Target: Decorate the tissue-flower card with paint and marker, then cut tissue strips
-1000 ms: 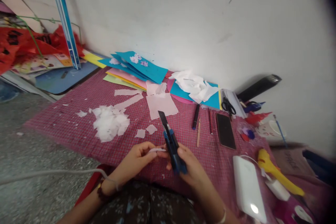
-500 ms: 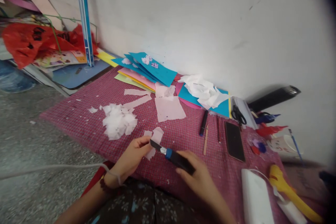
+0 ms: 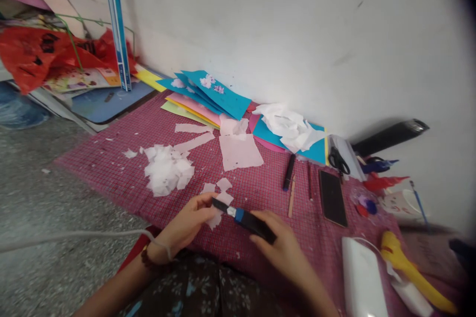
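My right hand [image 3: 277, 242] grips a blue and black utility knife [image 3: 243, 219], its blade pointing left toward my left hand. My left hand [image 3: 189, 223] pinches a small piece of pale pink tissue paper [image 3: 214, 218] just above the red checked cloth [image 3: 122, 168], with the blade tip touching the paper at my fingertips. Two small pink paper scraps [image 3: 219, 185] lie on the cloth just beyond my hands.
A heap of white paper scraps [image 3: 165, 171] and a pink sheet [image 3: 240, 151] lie farther out. Coloured card sheets [image 3: 208, 96] are stacked by the wall. A black marker [image 3: 289, 172], a phone [image 3: 330, 197], scissors [image 3: 337, 161], a white power bank [image 3: 364, 277] and a yellow glue gun [image 3: 409, 270] sit to the right.
The knife has swung from upright to lying level, blade toward my left hand. Both hands dropped closer to the cloth, and in the last half second they barely moved.
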The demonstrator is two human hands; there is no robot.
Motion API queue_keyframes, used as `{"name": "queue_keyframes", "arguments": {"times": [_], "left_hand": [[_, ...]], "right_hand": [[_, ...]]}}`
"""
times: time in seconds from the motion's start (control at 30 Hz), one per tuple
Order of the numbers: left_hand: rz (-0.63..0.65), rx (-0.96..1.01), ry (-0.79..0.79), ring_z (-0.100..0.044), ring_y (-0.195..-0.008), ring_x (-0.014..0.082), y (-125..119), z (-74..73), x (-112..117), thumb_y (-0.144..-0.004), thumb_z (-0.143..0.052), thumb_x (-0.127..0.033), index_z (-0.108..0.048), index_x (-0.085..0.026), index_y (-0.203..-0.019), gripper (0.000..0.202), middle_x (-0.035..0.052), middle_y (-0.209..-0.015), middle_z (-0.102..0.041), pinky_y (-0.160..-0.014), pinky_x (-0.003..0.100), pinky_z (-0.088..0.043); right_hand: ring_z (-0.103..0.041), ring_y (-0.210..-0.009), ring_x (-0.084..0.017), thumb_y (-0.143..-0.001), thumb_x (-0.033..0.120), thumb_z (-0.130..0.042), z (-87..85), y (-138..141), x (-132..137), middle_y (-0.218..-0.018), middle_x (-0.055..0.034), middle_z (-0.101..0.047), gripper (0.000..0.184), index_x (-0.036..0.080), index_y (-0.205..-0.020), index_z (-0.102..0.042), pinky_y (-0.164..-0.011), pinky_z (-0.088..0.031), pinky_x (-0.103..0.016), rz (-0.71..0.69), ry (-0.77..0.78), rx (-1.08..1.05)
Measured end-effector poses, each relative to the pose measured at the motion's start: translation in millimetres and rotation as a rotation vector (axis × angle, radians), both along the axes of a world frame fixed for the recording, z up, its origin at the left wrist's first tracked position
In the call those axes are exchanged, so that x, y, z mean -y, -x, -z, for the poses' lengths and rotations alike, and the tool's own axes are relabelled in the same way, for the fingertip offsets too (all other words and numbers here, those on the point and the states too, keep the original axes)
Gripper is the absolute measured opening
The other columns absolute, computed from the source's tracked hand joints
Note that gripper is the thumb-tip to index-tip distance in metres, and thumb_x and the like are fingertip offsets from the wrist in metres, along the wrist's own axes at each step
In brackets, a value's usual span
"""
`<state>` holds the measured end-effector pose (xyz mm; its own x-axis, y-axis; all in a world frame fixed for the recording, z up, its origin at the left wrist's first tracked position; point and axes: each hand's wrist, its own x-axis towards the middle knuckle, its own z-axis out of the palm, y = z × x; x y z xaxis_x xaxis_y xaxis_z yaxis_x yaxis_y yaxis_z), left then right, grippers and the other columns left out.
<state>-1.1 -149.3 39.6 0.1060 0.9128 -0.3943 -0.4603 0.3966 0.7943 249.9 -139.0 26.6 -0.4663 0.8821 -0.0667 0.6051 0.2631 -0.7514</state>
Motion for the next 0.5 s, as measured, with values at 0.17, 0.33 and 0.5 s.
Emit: {"name": "queue_keyframes", "arguments": {"times": [0.17, 0.33, 0.5], "left_hand": [[-0.103, 0.025, -0.024, -0.047, -0.053, 0.0116, -11, 5.4, -4, -0.073, -0.07, -0.066, -0.067, -0.017, -0.075, 0.048, -0.0023, -0.061, -0.058, -0.051, 0.024, -0.039], [-0.173, -0.081, -0.039, -0.041, -0.047, 0.0093, -19, 11.5, -11, -0.081, -0.061, -0.06, -0.061, -0.017, -0.061, 0.047, -0.0034, -0.051, -0.049, -0.048, 0.023, -0.034], [-0.155, -0.098, 0.001, -0.04, -0.045, 0.0066, -19, 13.4, -13, -0.067, -0.073, -0.035, -0.056, -0.017, -0.062, 0.025, -0.0067, -0.052, -0.048, -0.046, 0.021, -0.03]], "right_hand": [[-0.063, -0.117, -0.027, -0.084, 0.018, -0.064, 5.1, 2, 0, -0.125, -0.0077, -0.07, 0.043, 0.027, -0.126, -0.065, -0.103, -0.05, -0.048, 0.008, -0.105, 0.062], [-0.065, -0.113, -0.027, -0.084, 0.016, -0.065, 6.0, 8, -1, -0.121, -0.0077, -0.071, 0.043, 0.027, -0.125, -0.064, -0.099, -0.052, -0.046, -0.02, -0.177, 0.106], [-0.066, -0.11, -0.027, -0.083, 0.015, -0.066, 7.8, 9, 0, -0.119, -0.0079, -0.072, 0.043, 0.025, -0.125, -0.064, -0.097, -0.053, -0.046, -0.019, -0.224, 0.12]]}}
